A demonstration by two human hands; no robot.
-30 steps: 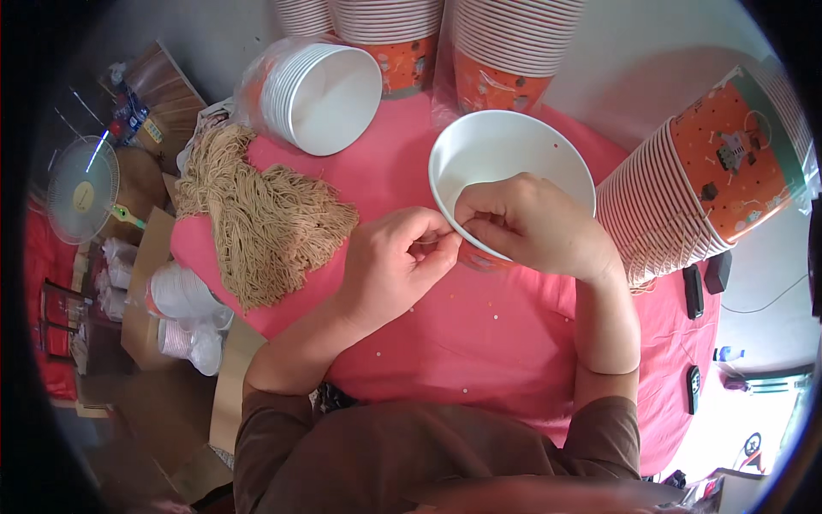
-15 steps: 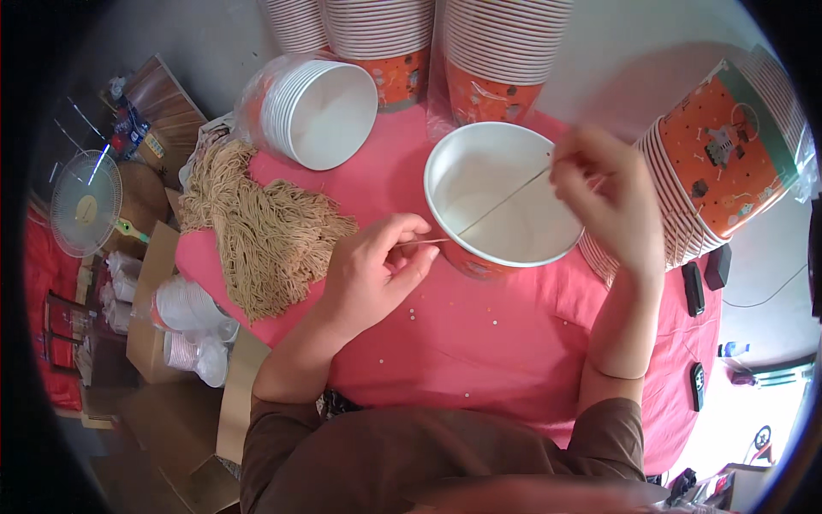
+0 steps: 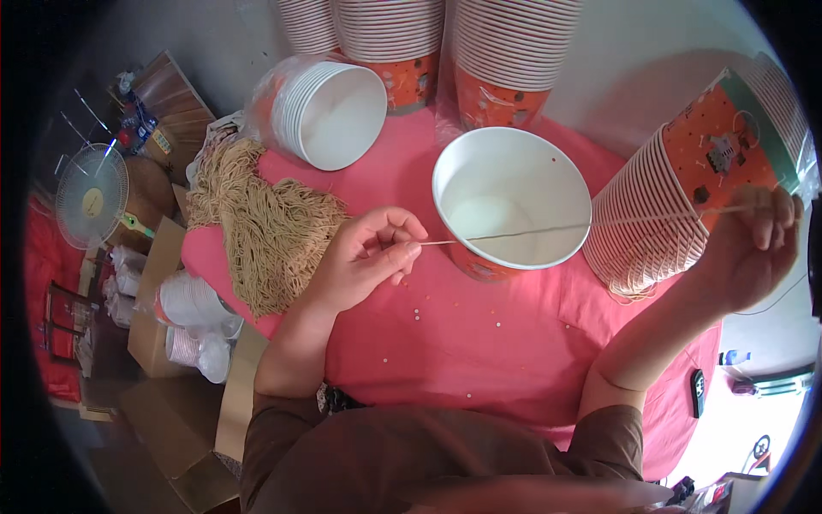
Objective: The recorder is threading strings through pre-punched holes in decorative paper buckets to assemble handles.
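One string (image 3: 548,230) taut between hands

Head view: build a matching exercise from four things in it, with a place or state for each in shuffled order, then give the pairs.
Things:
1. String
2. Open paper bowl
3. Heap of tan string
4. Small fan

Places or states:
A. On the floor, left of the table
B. Pulled taut between left hand and right hand
C. Upright on the pink tablecloth, under the string
D. Piled at the table's left edge

Pairs: 1-B, 2-C, 3-D, 4-A
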